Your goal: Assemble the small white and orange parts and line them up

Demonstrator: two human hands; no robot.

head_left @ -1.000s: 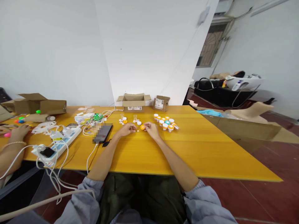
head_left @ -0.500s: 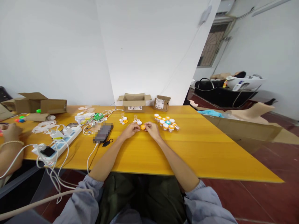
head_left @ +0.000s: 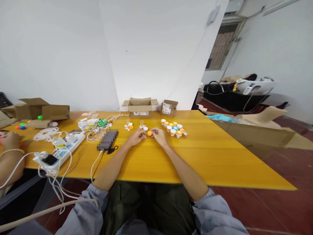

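Both my hands rest on the yellow table [head_left: 207,156] near its far side. My right hand [head_left: 158,135] pinches a small orange cap [head_left: 149,133] at its left fingertips. My left hand [head_left: 137,136] sits just left of the cap, fingers curled and pinched close to it; what it holds is too small to tell. A cluster of small white jars with orange and blue lids [head_left: 173,128] stands right of my right hand. More loose lids and small white pieces [head_left: 129,126] lie behind my left hand.
A dark phone [head_left: 107,139] lies left of my left hand, beside a white power strip with cables [head_left: 64,147]. Two open cardboard boxes [head_left: 140,107] stand at the wall. Another person's hand [head_left: 9,140] works at the far left near a cardboard box [head_left: 41,110].
My left hand moved right, closer to the orange cap and my right hand. The other person's hand at the far left drew back slightly.
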